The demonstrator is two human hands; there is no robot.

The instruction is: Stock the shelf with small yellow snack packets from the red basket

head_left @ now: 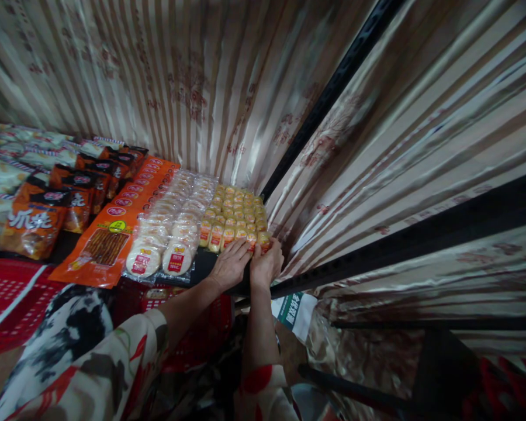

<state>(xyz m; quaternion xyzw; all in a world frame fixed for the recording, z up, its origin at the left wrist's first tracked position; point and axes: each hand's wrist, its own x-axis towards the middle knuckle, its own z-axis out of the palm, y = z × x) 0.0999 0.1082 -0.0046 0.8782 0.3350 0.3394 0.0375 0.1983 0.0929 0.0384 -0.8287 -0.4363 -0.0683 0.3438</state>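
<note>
Small yellow-wrapped snack packs (228, 216) stand in tight rows at the right end of a dark shelf. My left hand (231, 263) reaches to their front row, its fingers stretched out and touching the packs. At the front right corner, the thumb and fingers of my right hand (266, 263) close around one yellow pack (263, 238). Clear-wrapped round white crackers (175, 257) lie in two rows just left of the yellow packs. Both fingertips' contact points are partly hidden by the hands.
Orange stick-snack bags (100, 248) and orange-black snack bags (39, 219) fill the shelf leftward. Red baskets (13, 292) sit below its front edge. A patterned curtain (201, 88) hangs behind, with black metal posts (324, 111) at the right. A plastic bag (296, 316) lies lower right.
</note>
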